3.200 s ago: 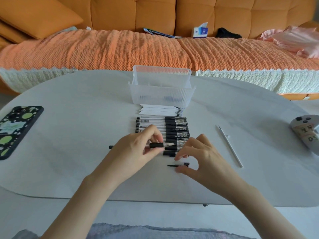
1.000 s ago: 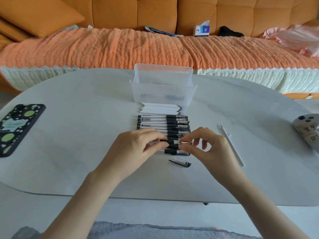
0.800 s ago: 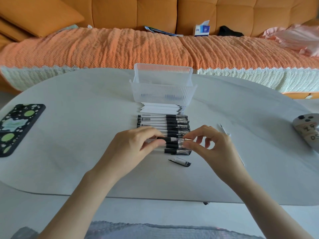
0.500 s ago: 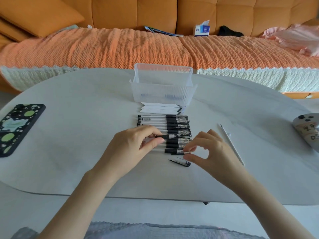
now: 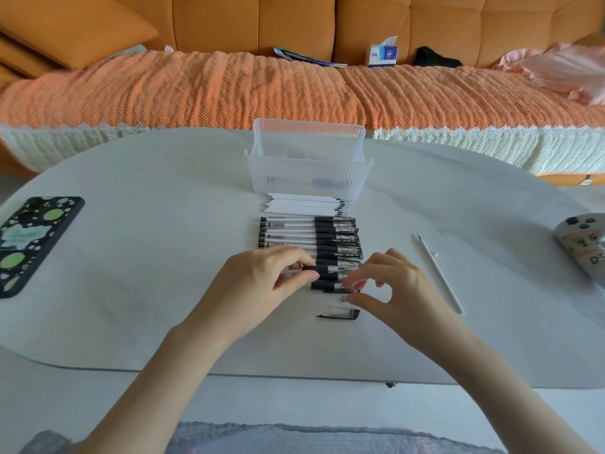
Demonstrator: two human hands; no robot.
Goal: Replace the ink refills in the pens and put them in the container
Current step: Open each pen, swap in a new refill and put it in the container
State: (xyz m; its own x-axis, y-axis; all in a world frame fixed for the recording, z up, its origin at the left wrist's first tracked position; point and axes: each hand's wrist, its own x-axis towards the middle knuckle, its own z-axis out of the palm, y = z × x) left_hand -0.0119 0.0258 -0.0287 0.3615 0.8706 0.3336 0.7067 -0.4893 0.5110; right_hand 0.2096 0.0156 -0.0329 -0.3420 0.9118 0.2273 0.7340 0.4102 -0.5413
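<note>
The left hand (image 5: 262,283) pinches a clear-barrelled pen with black rubber grip (image 5: 324,269) mid-tabletop, toward the front edge; the right hand (image 5: 393,290) curls thumb and forefinger at its tip, whether gripping anything I cannot tell; a clear, black-clipped cap (image 5: 340,313) lies just nearer that edge.

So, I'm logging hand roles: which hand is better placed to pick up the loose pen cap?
Right. The right hand has its thumb close to the loose cap on the table. The left hand is occupied gripping the pen and is farther from the cap.
</note>
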